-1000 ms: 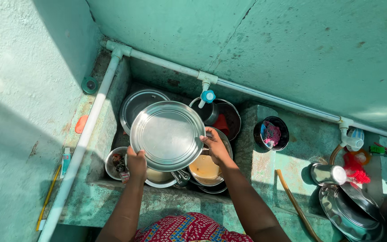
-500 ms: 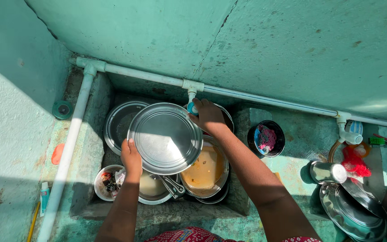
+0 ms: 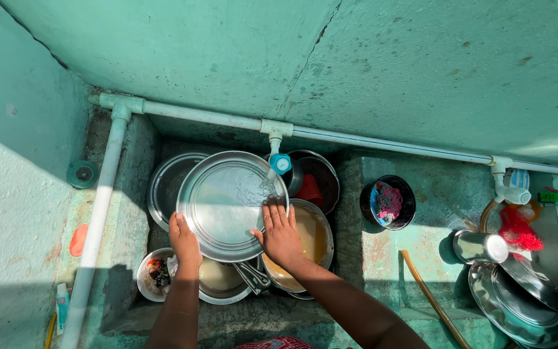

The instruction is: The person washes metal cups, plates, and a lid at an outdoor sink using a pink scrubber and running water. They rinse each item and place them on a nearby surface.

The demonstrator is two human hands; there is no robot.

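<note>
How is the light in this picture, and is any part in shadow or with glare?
Head view: hard sunlight, sharp focus. The round steel plate is half glaring, half shadowed, between the left hand and right hand. Shadow covers the left wall and sink bottom; the steel dishes at right glint.

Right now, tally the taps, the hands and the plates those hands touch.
Taps: 2
Hands: 2, left hand, right hand
Plate: 1
Total: 5
</note>
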